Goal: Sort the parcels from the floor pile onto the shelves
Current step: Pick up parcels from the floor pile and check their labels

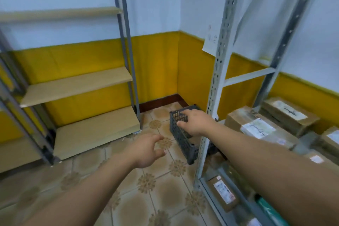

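Both my arms reach forward over the tiled floor. My right hand [194,122] is over the top of a dark grey slotted plastic crate [180,135] on the floor in the corner, fingers extended, holding nothing. My left hand [146,149] hovers open above the tiles left of the crate, fingers spread. Brown cardboard parcels with white labels [256,126] lie on the right-hand metal shelf unit [218,71], and another parcel [222,191] lies on its lower level. The left shelf unit has bare wooden boards [77,85].
A grey perforated upright of the right rack stands just right of the crate, crossing in front of my right forearm. The left rack's posts [126,42] stand against the yellow and white wall. A paper note [211,40] hangs on the wall.
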Demonstrator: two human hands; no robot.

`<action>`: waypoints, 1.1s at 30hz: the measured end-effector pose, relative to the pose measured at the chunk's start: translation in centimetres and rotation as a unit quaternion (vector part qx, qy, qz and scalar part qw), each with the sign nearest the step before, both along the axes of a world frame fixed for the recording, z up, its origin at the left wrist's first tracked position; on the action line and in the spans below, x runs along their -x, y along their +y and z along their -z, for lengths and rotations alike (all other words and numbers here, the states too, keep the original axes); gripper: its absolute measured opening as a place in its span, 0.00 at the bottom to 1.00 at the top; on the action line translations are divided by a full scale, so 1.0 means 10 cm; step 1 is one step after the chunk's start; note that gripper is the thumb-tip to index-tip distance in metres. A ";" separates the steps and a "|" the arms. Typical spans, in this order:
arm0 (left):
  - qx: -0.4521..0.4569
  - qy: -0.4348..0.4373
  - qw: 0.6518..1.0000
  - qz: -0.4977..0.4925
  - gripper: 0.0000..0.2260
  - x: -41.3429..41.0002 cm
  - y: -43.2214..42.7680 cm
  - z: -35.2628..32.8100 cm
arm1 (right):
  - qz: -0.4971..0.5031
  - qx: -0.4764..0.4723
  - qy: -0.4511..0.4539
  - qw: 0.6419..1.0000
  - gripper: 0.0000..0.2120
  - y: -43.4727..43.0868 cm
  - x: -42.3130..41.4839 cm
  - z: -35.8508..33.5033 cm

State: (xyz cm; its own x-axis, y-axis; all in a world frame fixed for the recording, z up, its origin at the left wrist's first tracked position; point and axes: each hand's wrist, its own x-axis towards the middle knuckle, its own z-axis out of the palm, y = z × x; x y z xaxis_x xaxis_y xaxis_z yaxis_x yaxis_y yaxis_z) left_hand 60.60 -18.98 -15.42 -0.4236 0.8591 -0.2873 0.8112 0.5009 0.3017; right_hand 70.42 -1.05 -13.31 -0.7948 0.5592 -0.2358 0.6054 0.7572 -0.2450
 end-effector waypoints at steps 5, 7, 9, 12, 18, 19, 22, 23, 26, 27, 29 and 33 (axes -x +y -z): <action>-0.003 -0.028 0.999 0.027 0.26 0.91 0.43 0.00 | 0.043 0.038 -0.029 0.998 0.30 0.32 0.78 0.15; 0.003 -0.026 0.999 0.037 0.25 1.24 0.70 0.07 | 0.064 0.052 -0.051 0.995 0.28 0.53 1.06 0.28; 0.022 -0.012 0.998 0.054 0.25 1.58 1.01 0.18 | 0.090 0.060 -0.072 0.992 0.29 0.77 1.34 0.47; 0.052 0.005 0.996 0.071 0.26 2.06 1.47 0.36 | 0.132 0.079 -0.090 0.984 0.31 1.21 1.74 0.84; 0.112 0.004 0.989 0.099 0.27 2.98 2.27 0.62 | 0.200 0.126 -0.146 0.961 0.21 2.02 2.29 1.36; 0.117 0.007 0.987 0.107 0.27 3.11 2.41 0.65 | 0.213 0.131 -0.153 0.956 0.17 2.13 2.37 1.42; 0.139 -0.004 0.980 0.140 0.26 3.46 2.87 0.73 | 0.227 0.148 -0.175 0.947 0.13 2.44 2.55 1.48; 0.140 -0.003 0.977 0.161 0.25 3.56 3.05 0.77 | 0.235 0.152 -0.181 0.943 0.12 2.55 2.60 1.47; 0.159 0.000 0.962 0.224 0.25 3.88 3.64 0.95 | 0.287 0.152 -0.166 0.931 0.15 2.91 2.74 1.51; 0.170 -0.010 0.955 0.244 0.25 3.99 3.82 1.04 | 0.316 0.155 -0.157 0.923 0.17 3.01 2.77 1.56; 0.189 -0.046 0.936 0.294 0.26 4.20 4.21 1.21 | 0.374 0.167 -0.141 0.901 0.19 3.20 2.82 1.69; 0.200 -0.059 0.907 0.367 0.24 4.45 4.87 1.46 | 0.450 0.202 -0.110 0.863 0.25 3.45 2.90 1.82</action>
